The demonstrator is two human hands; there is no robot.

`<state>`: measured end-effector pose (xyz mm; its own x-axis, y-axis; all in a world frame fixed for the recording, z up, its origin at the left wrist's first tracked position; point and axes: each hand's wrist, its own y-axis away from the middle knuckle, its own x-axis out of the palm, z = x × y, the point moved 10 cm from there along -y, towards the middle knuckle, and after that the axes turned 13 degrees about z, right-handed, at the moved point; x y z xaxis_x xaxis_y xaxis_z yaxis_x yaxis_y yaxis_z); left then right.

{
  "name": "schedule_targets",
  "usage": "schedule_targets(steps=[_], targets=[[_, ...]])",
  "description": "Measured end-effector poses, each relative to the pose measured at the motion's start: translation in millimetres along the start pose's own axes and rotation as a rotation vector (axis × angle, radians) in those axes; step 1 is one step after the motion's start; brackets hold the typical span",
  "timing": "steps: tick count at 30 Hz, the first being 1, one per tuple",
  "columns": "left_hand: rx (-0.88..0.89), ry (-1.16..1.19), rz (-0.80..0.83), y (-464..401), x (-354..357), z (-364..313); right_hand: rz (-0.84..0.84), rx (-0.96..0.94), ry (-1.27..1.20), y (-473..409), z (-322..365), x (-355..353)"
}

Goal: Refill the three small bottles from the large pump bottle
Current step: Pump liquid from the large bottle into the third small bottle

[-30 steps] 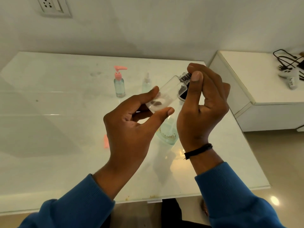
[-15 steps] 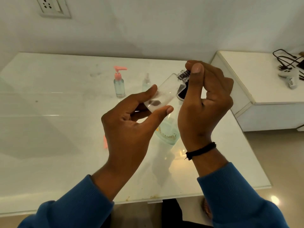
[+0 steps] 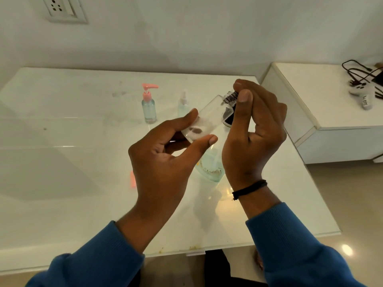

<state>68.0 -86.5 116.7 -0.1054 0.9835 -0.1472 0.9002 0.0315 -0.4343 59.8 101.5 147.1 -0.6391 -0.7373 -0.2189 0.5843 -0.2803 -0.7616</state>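
My left hand (image 3: 163, 162) grips a small clear bottle (image 3: 209, 119), tilted with its neck up and to the right. The black ribbed cap (image 3: 230, 98) at that neck is pinched between the thumb and fingers of my right hand (image 3: 255, 137). Behind and below my hands stands the large clear bottle (image 3: 211, 166) with bluish liquid, mostly hidden. A small bottle with a pink pump (image 3: 148, 106) stands on the white glass table (image 3: 72, 183) further back. To its right stands a small clear spray bottle (image 3: 183, 104).
A pink piece (image 3: 132, 179) lies on the table left of my left wrist. A white side cabinet (image 3: 323, 112) at the right holds black cables (image 3: 358, 73) and a white device (image 3: 361, 93). A wall socket (image 3: 62, 9) is at the top left.
My right hand's fingers have shifted slightly round the cap. The bottle and my left hand stay almost where they were.
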Motion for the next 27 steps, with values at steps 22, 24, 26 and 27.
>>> schedule_targets(steps=[22, 24, 26, 27], targets=[[-0.014, 0.014, -0.007, 0.8, 1.6, 1.0, 0.002, -0.008, 0.018, -1.1, 3.9, -0.4], [-0.005, 0.018, -0.005, -0.3, 1.0, 0.3, 0.005, -0.024, 0.013, -3.5, 6.3, -0.3], [0.007, 0.003, 0.001, -1.2, 1.2, -1.6, 0.005, -0.028, 0.012, -2.9, 6.0, 0.5], [0.009, -0.002, 0.002, -1.0, 1.1, -1.9, 0.006, -0.025, 0.012, -1.4, 5.5, 0.9]])
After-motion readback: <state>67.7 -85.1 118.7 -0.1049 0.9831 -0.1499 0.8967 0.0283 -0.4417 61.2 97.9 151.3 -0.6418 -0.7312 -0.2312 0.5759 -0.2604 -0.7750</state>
